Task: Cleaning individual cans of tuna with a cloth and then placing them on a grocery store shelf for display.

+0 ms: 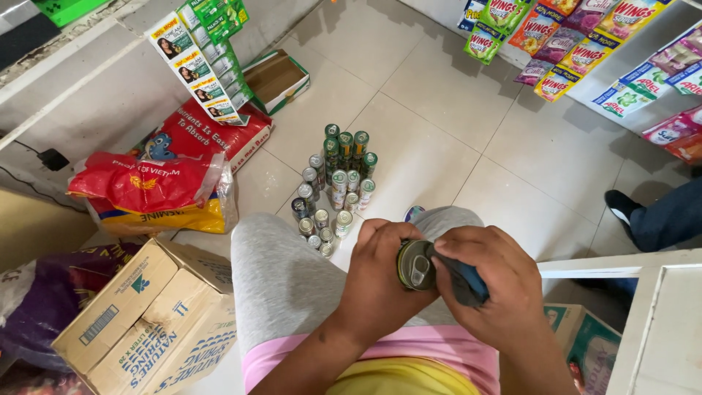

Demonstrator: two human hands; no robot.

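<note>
Pale floor tiles [431,146] spread below. Over the lap, the left hand [376,281] wraps a small can [417,265] with a dull pull-tab lid; the right hand [493,285] clasps a blue tool [461,279] touching it.

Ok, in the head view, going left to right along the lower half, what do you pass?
Cardboard box → grey-clad knee → left hand → can held in it → right hand gripping a blue tool → white counter.
</note>
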